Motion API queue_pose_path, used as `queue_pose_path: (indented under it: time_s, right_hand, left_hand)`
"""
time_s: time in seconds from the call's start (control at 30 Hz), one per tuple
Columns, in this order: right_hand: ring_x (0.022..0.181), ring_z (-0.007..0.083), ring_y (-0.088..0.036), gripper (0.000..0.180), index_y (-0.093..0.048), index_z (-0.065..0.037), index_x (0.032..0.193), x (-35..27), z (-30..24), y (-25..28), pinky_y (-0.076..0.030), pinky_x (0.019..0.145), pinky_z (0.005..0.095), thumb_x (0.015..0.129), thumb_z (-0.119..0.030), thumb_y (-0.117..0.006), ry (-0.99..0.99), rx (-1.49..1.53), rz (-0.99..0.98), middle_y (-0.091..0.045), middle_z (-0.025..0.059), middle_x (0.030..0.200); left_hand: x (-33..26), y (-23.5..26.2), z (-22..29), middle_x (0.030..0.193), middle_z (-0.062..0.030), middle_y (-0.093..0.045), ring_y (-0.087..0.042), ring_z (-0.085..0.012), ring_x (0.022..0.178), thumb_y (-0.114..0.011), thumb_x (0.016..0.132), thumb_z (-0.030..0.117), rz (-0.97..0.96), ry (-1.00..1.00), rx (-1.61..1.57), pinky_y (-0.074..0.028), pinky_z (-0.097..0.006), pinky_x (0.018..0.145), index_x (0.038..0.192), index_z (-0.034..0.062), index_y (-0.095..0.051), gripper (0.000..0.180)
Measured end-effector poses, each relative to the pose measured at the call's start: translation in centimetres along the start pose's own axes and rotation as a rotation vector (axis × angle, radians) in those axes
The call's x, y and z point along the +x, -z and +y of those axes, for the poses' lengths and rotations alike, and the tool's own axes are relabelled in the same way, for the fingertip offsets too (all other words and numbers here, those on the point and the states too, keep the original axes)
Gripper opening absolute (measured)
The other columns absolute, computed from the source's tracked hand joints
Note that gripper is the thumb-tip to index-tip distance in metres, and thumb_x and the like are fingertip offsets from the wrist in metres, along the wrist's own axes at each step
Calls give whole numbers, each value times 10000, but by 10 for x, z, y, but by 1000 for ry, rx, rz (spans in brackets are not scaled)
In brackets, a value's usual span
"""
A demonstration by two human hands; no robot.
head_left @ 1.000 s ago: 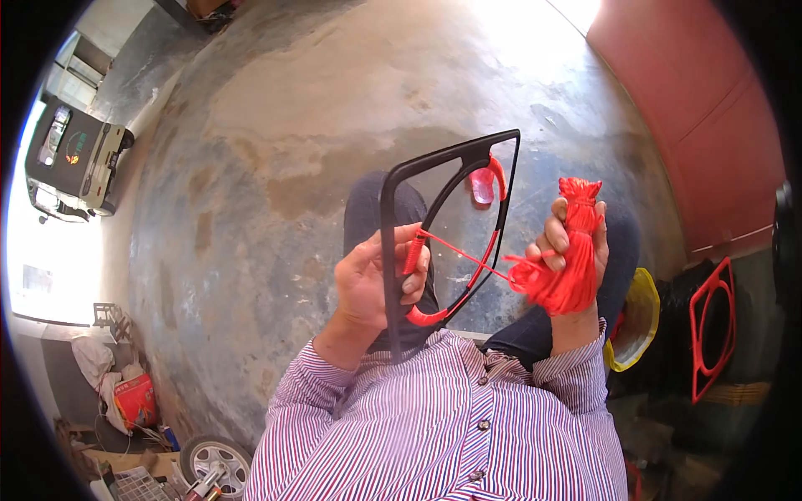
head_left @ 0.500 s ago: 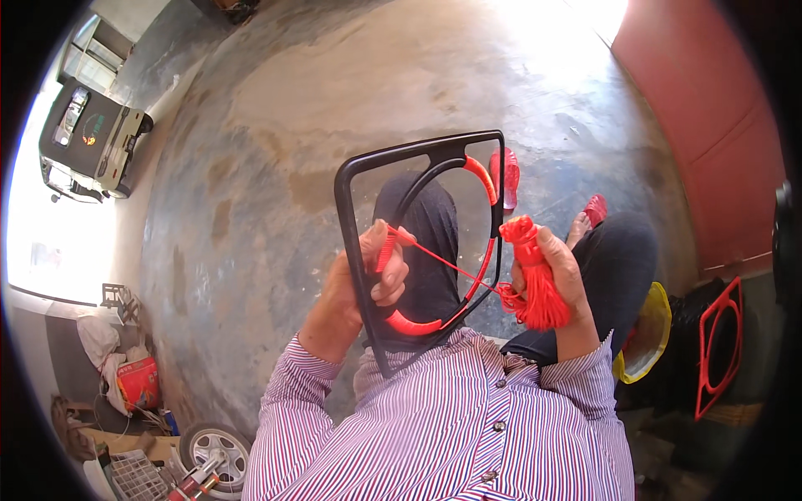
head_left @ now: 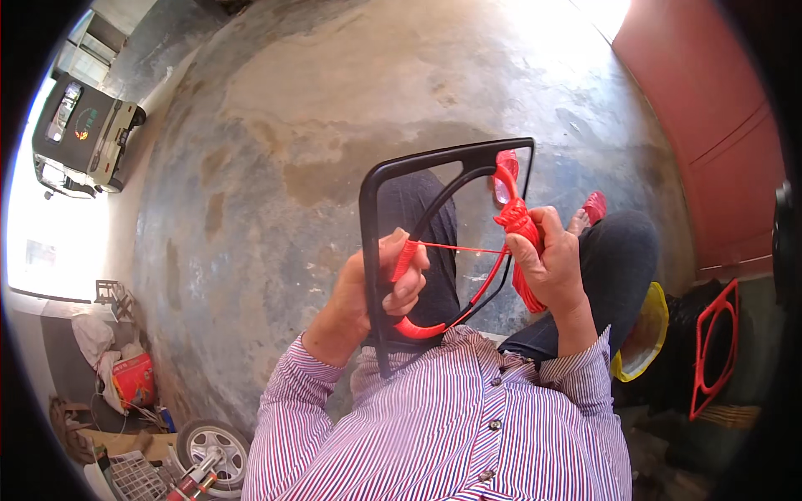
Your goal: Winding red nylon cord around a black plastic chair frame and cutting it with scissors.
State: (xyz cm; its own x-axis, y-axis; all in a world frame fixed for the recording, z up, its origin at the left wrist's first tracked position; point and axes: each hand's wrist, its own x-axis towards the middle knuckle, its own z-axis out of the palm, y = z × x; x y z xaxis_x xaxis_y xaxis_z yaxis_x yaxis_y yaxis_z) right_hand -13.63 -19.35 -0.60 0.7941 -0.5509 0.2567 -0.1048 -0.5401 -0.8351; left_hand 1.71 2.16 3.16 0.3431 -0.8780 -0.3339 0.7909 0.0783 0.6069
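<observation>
My left hand (head_left: 368,280) is closed around the left side of a black frame's inner ring, at a section tightly wound with red cord. The black frame (head_left: 451,155) has a rounded four-sided outline and stands tilted above my lap. More red winding (head_left: 418,329) covers the ring's lower part. My right hand (head_left: 555,263) grips a bundle of red cord (head_left: 518,221) at the frame's right side, thumb pressed on it. A single red strand (head_left: 461,247) runs taut across the ring from the winding at my left fingers to the bundle.
A red frame (head_left: 715,351) of similar shape leans at the right, beside a yellow-rimmed bag (head_left: 647,334). At the lower left are a wheel (head_left: 213,455), a white basket (head_left: 138,476) and a red box (head_left: 134,381). A small vehicle (head_left: 88,134) stands far left; a red door (head_left: 710,125) is at the right.
The frame and my left hand have shifted slightly right. My right hand has turned with the cord bundle, which now overlaps the frame's right edge. The strand now runs nearly level.
</observation>
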Motion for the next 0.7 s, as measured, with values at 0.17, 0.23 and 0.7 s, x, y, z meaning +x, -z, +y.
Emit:
queue_pose_path:
  time_s: [0.17, 0.23, 0.7]
  right_hand:
    - [634, 367, -669, 415, -569, -65, 1003, -8, 8, -23, -518, 543, 418, 868, -431, -710, 94, -226, -69, -633, 161, 670]
    - [634, 368, -668, 425, -572, -59, 996, -11, 6, -35, -518, 549, 422, 867, -441, -704, 112, -248, -109, -637, 161, 672]
    - [998, 121, -608, 367, -611, -15, 1165, 13, -16, -15, -504, 861, 283, 826, -50, -747, -279, 904, -145, -605, 61, 1131]
  left_hand:
    - [0, -10, -5, 582, -80, -550, -379, -85, 411, -434, 1043, 332, -78, 43, 120, -311, -229, 375, 1052, -97, -627, 470]
    - [1, -7, -8, 654, -109, -617, -392, -77, 426, -464, 1037, 355, -154, 55, 151, -320, -226, 389, 1137, -108, -618, 497]
    - [1, -62, -31, 968, -126, -663, -562, -110, 644, -632, 952, 190, -73, 44, 215, -428, -201, 527, 1195, -47, -608, 341]
